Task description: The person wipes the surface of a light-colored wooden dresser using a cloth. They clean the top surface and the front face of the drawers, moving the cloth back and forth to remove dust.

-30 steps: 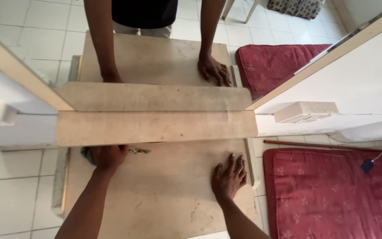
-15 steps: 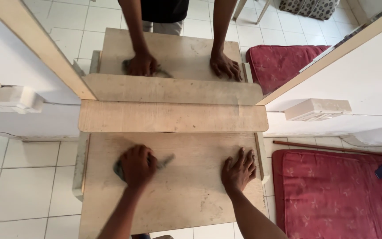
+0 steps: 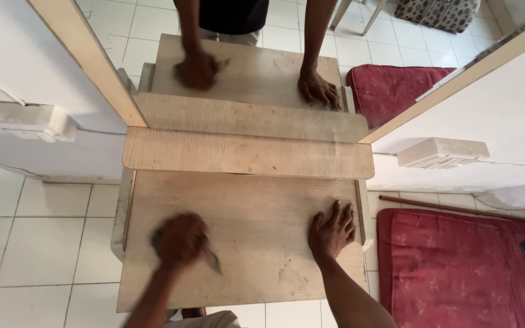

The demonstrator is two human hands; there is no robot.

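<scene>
Wood, pale and scuffed, makes up the flat board [image 3: 256, 243] under both hands. On it the left hand [image 3: 179, 239] is blurred, curled over a small dark pad [image 3: 212, 260] whose corner sticks out to its right; what the pad is made of cannot be told. Well to the right of that hand, the right hand [image 3: 333, 229] lies flat on the board near its right edge, fingers spread, gripping nothing. Just beyond the fingertips a rounded wooden shelf [image 3: 247, 153] runs across. Past it a mirror [image 3: 487, 109] repeats the board, the shelf and both hands. Right of the right hand a red patterned mattress [image 3: 463, 267] lies on the white tiled floor [image 3: 37, 243], with a thin brown stick [image 3: 451, 208] along its far edge.
</scene>
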